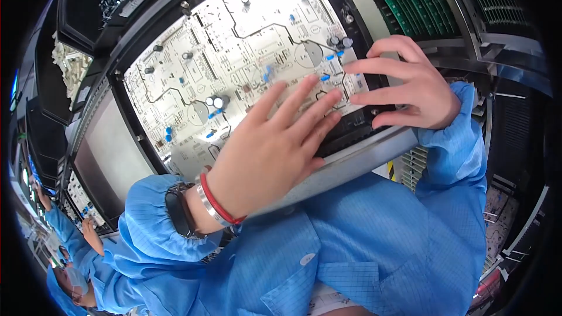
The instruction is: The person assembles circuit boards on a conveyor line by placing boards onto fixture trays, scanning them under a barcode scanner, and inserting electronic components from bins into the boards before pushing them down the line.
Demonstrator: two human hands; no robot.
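White printed circuit board (234, 52) with black traces, blue parts and silver capacitors sits in a dark metal frame (363, 158), tilted across the bench. Left hand (275, 140) lies flat on its lower right area, fingers (310, 105) spread, gripping nothing. Right hand (404, 85) hovers at the right edge, fingers (374, 67) loosely extended, empty. Blue cleanroom sleeves (451, 140) on both arms. Silver and red bracelets (213, 202) and a black wristband on the left wrist. Bin of green boards (418, 9) upper right.
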